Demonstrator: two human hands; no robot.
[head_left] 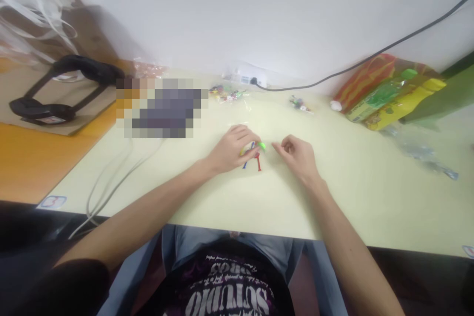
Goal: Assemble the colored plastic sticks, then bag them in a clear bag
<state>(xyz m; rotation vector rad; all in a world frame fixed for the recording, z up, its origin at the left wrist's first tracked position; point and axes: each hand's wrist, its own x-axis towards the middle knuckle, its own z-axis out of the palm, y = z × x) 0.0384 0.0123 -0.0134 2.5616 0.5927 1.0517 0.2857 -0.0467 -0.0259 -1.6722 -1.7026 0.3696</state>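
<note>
Our left hand [237,147], frame centre: pinching one small multicoloured plastic toy [257,157], same place, at the counter [237,202]. Our right hand [298,157], right of centre: curled inward; whether holding anything, we cannot tell. Upper centre: clear packet [230,94].

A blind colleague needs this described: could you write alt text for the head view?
A person's left hand holds small colourful pieces at a pale table, with the curled right hand close by. Farther back are small multicoloured items and a dark cable.

Forearms [155,202] angled inward — left hand [236,148] palm-down and curled, right hand [299,158] loosely bent, slightly apart
</note>
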